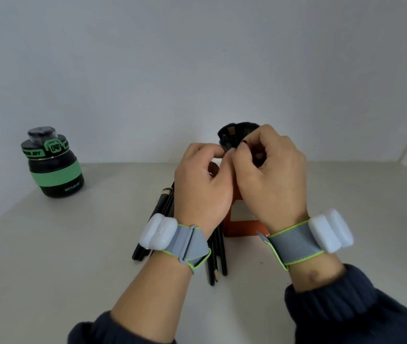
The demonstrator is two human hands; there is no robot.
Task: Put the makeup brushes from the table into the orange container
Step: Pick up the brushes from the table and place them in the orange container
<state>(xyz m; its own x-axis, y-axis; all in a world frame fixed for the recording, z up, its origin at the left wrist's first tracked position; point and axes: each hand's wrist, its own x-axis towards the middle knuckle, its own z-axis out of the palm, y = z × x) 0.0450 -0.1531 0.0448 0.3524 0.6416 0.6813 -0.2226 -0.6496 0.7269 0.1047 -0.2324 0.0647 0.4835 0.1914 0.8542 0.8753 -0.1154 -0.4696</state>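
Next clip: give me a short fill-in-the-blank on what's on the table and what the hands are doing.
1. The bottle at the left is black and ____.
2. Both hands, left hand and right hand, work above the ____ container.
3. Black brush handles on the table lie under the ____ wrist.
4. Each wrist wears a grey strap with a ____ device.

Missing words: green; orange; left; white

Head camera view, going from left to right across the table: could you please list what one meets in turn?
Black and green bottle → black makeup brushes lying on the table → orange container. The left hand and right hand overlap the container, so they are left unplaced.
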